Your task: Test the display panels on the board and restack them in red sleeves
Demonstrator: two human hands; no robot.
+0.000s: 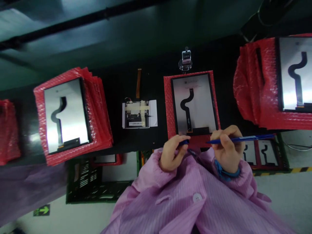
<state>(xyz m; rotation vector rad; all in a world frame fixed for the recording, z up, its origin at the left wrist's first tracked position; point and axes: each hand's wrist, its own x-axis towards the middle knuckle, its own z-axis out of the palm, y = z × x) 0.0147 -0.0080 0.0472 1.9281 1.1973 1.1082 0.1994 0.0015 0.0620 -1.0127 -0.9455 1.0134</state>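
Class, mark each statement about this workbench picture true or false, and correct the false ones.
1. The right hand holds a blue pen. True.
2. The left hand grips a screwdriver. False: it pinches a small blue cap.
3. The display panel nearest the hands lies on red bubble wrap. True.
4. The small circuit board sits on a green tray. False: it sits on white paper.
5. The sleeves are yellow. False: they are pink.
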